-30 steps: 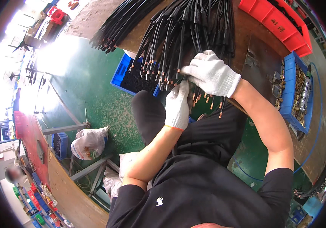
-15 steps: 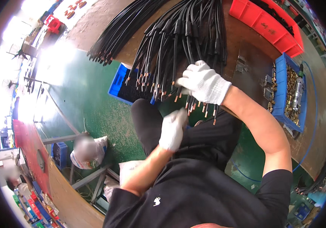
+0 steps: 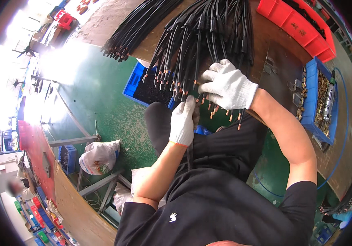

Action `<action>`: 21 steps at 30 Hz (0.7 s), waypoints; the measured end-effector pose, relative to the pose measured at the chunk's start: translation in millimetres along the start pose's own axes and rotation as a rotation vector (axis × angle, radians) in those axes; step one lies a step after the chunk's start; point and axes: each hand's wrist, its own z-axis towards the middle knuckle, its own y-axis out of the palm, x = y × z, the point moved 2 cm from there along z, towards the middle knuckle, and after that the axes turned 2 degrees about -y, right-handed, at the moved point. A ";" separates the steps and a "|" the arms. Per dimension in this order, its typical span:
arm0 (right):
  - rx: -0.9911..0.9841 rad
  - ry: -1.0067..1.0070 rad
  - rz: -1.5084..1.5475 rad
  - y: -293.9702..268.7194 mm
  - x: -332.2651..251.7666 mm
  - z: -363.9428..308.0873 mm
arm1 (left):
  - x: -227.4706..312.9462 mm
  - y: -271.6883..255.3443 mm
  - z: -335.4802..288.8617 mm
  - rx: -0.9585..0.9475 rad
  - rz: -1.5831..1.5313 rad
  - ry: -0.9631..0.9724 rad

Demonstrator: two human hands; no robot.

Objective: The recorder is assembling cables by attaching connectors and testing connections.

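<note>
Black cables (image 3: 198,47) with bare copper tips hang in a thick bunch over the bench's near edge. My right hand (image 3: 228,85), in a white knit glove, has its fingers curled round a cable among the right-hand strands; the grip is partly hidden. Just below and left of it is my left hand (image 3: 183,123), also gloved, its fingers closed and raised to the copper ends. What the left fingertips pinch is hidden. Under the hanging ends, a blue bin (image 3: 137,88) holds small black pieces.
A second cable bundle (image 3: 137,30) lies at the far left of the bench. On the right stand a red crate (image 3: 293,30) and a blue tray (image 3: 309,104) of brass-coloured fittings with a power tool (image 3: 329,102) on top. A blue hose (image 3: 345,119) curves beside it. A white sack (image 3: 99,158) rests left.
My left hand has risen to the cable tips beside my right hand. The right hand stays among the cables. The whole view has shifted slightly.
</note>
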 end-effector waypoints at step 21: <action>0.161 -0.011 0.035 4.5 -1.5 -12.4 | 27.3 -182.0 97.3 0.600 0.354 0.279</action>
